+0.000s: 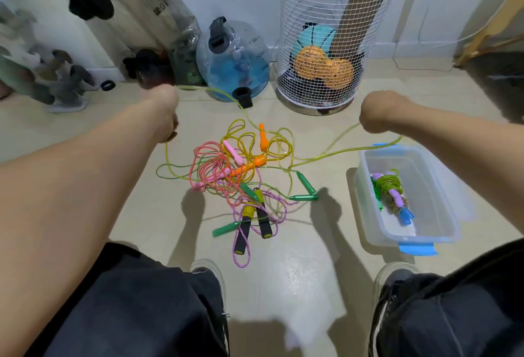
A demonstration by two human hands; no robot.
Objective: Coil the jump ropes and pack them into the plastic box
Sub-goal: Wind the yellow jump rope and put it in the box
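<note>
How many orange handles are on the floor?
2. One orange handle sits at the far edge of the tangled pile; the other lies mid-pile. More might hide under ropes.

Bright overhead light, blurred, warped edges

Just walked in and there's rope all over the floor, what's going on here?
A person is sorting jump ropes. Both hands, left hand and right hand, are stretched out holding a yellow-green rope that trails back into the tangled pile on the floor. The plastic box on the right already holds a few coiled ropes; most of the ropes are still loose in the pile.
</note>
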